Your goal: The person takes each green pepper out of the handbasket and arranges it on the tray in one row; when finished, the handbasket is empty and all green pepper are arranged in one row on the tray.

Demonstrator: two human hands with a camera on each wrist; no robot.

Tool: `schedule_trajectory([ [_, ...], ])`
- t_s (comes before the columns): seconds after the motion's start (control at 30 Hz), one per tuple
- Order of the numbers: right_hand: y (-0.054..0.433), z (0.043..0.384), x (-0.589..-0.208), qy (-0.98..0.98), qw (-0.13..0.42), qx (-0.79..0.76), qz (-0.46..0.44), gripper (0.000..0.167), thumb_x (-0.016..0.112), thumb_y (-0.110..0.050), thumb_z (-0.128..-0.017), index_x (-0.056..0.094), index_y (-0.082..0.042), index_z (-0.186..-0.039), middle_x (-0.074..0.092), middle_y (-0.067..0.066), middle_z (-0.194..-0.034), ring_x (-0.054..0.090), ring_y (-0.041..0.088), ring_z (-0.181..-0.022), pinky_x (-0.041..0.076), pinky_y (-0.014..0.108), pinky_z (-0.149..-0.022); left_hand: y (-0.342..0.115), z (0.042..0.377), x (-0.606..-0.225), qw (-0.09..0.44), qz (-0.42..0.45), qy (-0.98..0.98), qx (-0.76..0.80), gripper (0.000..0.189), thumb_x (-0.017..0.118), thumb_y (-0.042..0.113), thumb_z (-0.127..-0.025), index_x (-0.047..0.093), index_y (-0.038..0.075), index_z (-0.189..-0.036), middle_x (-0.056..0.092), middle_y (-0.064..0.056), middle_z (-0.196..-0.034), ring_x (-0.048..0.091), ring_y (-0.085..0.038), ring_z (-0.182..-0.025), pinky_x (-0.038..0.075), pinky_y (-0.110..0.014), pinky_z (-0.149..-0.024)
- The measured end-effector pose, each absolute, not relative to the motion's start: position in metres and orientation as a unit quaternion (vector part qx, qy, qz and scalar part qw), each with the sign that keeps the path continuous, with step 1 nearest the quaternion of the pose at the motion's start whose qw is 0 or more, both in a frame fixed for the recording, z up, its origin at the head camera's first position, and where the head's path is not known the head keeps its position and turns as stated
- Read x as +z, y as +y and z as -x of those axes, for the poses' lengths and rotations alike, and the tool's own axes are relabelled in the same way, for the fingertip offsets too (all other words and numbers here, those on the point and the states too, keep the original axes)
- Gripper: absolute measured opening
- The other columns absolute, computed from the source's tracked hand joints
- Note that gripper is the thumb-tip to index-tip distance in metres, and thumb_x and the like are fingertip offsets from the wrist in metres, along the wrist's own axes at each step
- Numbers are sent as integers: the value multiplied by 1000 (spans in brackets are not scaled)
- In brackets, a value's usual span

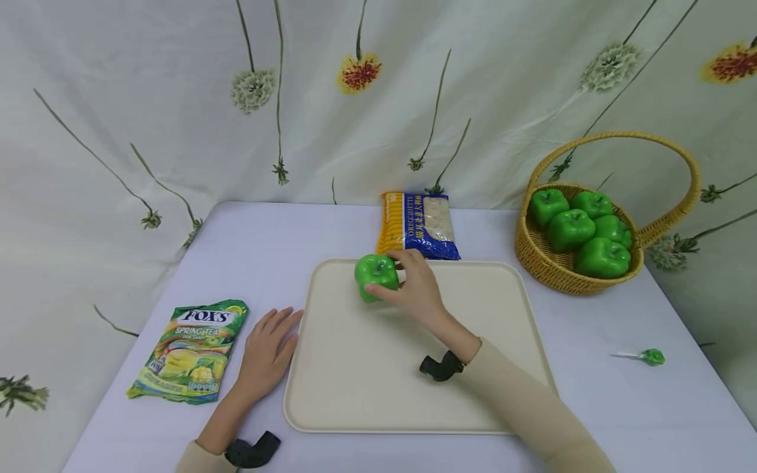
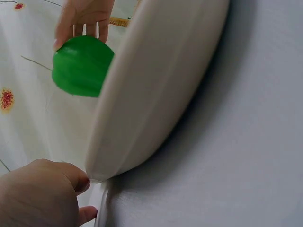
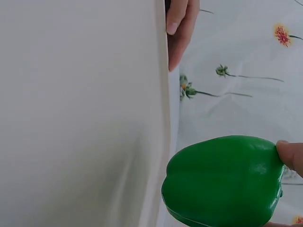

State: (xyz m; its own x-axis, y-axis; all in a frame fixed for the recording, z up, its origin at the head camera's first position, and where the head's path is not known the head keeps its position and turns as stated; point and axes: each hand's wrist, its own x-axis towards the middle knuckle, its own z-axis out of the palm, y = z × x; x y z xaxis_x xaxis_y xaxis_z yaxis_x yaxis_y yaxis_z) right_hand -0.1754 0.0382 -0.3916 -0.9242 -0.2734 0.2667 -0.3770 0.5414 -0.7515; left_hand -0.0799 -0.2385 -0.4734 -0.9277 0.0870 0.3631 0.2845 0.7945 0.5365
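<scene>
My right hand (image 1: 414, 284) grips a green bell pepper (image 1: 376, 276) over the far left part of a cream tray (image 1: 414, 394). In the right wrist view the pepper (image 3: 222, 182) fills the lower right, with a fingertip (image 3: 289, 156) on its side. The left wrist view shows the pepper (image 2: 81, 65) beyond the tray's rim (image 2: 151, 94), held by my right hand (image 2: 83, 21). My left hand (image 1: 269, 351) lies flat on the white table beside the tray's left edge, holding nothing; it is also seen at the lower left in the left wrist view (image 2: 40, 196).
A wicker basket (image 1: 591, 263) with several green peppers (image 1: 570, 228) stands at the back right. A blue and yellow pasta bag (image 1: 418, 225) lies behind the tray. A Fox's candy bag (image 1: 190, 351) lies at the left. A green lollipop (image 1: 650, 357) lies at the right.
</scene>
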Motion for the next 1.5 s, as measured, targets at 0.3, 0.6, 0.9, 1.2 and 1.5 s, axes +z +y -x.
schedule_trajectory([
  [0.3,-15,168,-396,-887,39,410,-208,73,80,-44,-77,58,-3,-133,55,13,-118,60,25,-103,54,37,-85,-239,81,-475,161,102,-936,-297,38,57,9,-95,58,3,-133,53,-25,-138,36,-50,-134,25,-74,-102],
  [0.6,-41,168,-400,-899,18,391,-195,72,79,-47,-77,58,-5,-131,54,11,-115,57,19,-98,54,33,-87,-241,82,-478,161,102,-936,-297,39,57,8,-94,57,2,-133,52,-26,-138,36,-51,-133,24,-75,-103],
  [0.9,-46,166,-405,-899,29,393,-194,73,83,-49,-73,58,-7,-128,52,10,-117,55,19,-100,53,32,-87,-242,82,-480,161,102,-937,-292,40,57,7,-94,56,2,-134,52,-27,-138,36,-51,-133,24,-74,-103],
  [1.2,-47,165,-408,-887,18,409,-215,72,86,-38,-73,54,-5,-128,52,14,-123,55,22,-106,50,35,-95,-242,82,-477,154,100,-939,-291,40,55,8,-95,56,2,-135,51,-26,-139,35,-50,-134,23,-74,-103],
  [1.5,-48,165,-411,-879,11,420,-224,70,86,-33,-74,52,-6,-128,51,13,-122,54,22,-108,49,36,-98,-241,81,-475,154,99,-940,-289,40,55,8,-95,56,1,-134,52,-26,-138,35,-50,-134,24,-74,-103],
])
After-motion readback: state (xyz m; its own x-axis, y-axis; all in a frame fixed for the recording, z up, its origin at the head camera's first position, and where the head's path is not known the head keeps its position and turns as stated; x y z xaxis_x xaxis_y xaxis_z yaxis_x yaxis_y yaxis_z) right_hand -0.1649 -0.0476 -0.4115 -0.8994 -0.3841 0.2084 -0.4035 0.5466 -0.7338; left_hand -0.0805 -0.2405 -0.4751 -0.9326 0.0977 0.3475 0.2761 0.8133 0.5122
